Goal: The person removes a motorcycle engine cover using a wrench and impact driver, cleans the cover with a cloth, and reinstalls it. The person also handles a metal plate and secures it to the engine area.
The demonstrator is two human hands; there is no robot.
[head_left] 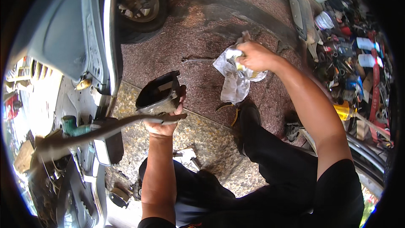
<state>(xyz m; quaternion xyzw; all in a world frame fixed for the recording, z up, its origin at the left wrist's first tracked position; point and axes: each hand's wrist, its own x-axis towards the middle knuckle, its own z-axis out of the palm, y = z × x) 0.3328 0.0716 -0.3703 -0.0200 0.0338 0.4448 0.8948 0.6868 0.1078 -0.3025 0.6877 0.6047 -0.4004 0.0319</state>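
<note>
Both hands busy down by the scooter: 1 on a black housing, 1 on a rag.

The left hand (162, 122) is wrapped around the bottom of a black plastic housing (158, 93), a hollow boxy part held up with its open side tilted away, just beside the scooter's grey body panel (63, 29). A long grey lever (105, 131) crosses right under that hand's fingers, touching or nearly so, hard to tell which. The right hand (255, 55) is stretched out further off, clenched on a crumpled white rag (234, 78) that hangs down over the reddish stone floor (198, 29). A slim metal wrench (198, 60) lies on the floor between the 2 hands, just left of the rag. Beyond the right arm there's a messy pile of tools and parts (354, 55).
</note>
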